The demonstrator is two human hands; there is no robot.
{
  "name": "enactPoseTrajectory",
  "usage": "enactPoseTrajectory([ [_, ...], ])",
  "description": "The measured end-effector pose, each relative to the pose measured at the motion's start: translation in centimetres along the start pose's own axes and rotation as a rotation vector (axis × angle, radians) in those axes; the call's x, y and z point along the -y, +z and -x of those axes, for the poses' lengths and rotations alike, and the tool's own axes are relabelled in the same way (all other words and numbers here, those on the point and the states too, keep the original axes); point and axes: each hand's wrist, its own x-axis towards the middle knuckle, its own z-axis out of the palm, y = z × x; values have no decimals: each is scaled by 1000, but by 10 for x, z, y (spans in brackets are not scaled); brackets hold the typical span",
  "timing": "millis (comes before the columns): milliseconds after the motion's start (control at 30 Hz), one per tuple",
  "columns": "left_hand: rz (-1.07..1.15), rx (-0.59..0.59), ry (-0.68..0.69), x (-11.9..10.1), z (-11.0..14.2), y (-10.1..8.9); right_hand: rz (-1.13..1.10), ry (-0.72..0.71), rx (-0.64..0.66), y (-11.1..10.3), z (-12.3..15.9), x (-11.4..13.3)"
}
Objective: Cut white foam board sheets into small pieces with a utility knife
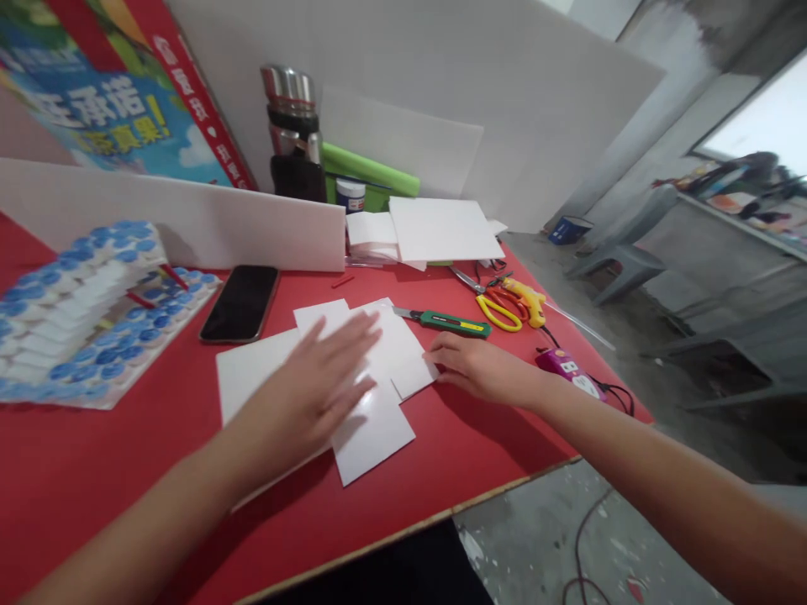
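Observation:
My left hand (319, 374) is spread flat above several overlapping white boards, its fingers stretched out and slightly blurred. Beneath it lies a larger white board (245, 370), and a smaller glossy white piece (375, 437) juts out toward the front. My right hand (470, 365) has its fingertips bent together at the right edge of a white rectangular board piece (409, 357), pinching it. Just beyond that piece rests a green utility knife (454, 323) with its blade out, pointing left. How the boards overlap under my left hand is partly hidden.
A blue-and-white craft model (119, 328) and a phone (240, 304) lie left. Scissors (498, 311), a yellow glue gun (528, 301) and a purple power socket (571, 370) sit right. Behind stand a thermos (293, 126) and stacked white boards (445, 228).

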Motion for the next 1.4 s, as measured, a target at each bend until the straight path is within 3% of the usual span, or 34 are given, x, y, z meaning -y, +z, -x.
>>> enactPoseTrajectory([
  [67, 11, -145, -150, 11, 13, -24, -11, -4, -6, 0, 0, 0],
  [133, -15, -151, -254, 23, 31, -37, -22, -16, -5, 1, 0, -1],
  [167, -30, -82, -301, 28, 42, -38, -27, -20, -2, 1, 0, -1],
  [300, -123, 88, -272, 44, 80, -19, -26, -8, 11, 2, -1, 0],
  [433, -159, 79, -315, 50, 102, -8, -24, 20, 30, 3, -2, 2],
  [567, -103, -41, -511, 43, 113, -23, -27, 22, 27, 4, -2, 0],
  [667, -93, -274, -744, 36, 125, -33, -29, 27, 29, 5, -1, -2],
  [733, -142, -390, -820, 34, 133, -34, -29, 29, 33, 5, -1, -2],
  [800, -158, -360, -778, 35, 140, -31, -23, 24, 36, 4, -2, -1],
  [933, -210, -70, -577, 39, 146, -12, -1, 26, 44, 2, -3, 2],
  [1033, -309, 29, -427, 40, 147, 2, 18, 51, 59, 1, -4, 3],
  [1200, -367, 1, -341, 30, 133, -3, 33, 54, 76, -1, -6, 5],
  [1300, -334, -27, -182, 16, 103, -10, 26, 64, 73, -2, -7, 6],
  [1400, -282, -1, -33, 1, 64, -2, 33, 67, 84, -4, -7, 8],
])
